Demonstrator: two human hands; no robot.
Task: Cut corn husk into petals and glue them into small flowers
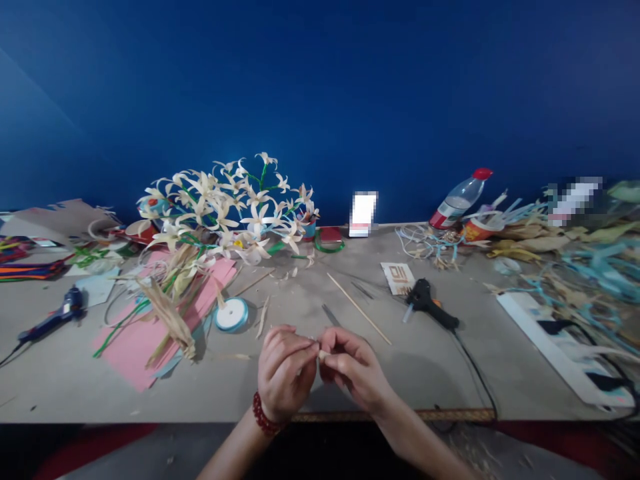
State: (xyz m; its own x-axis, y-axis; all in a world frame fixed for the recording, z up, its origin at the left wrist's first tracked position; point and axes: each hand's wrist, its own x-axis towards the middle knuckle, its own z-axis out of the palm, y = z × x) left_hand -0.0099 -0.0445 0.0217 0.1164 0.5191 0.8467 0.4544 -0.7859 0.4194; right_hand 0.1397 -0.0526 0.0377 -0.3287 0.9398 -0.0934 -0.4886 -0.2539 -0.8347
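Pinching fingertips of left hand (286, 367) and right hand (357, 369) meet on a small pale piece (323, 357).
Held above the table (200, 397), it seems mid-shaping; the next move likely calls for a steady pinch.

My left forearm (233, 440) and right forearm (415, 433) come up bare from the bottom edge, slanting inward. Near the middle, my left fingers (294, 357) and right fingers (347, 341) meet almost tip to tip, both curled into a small, close pinch.
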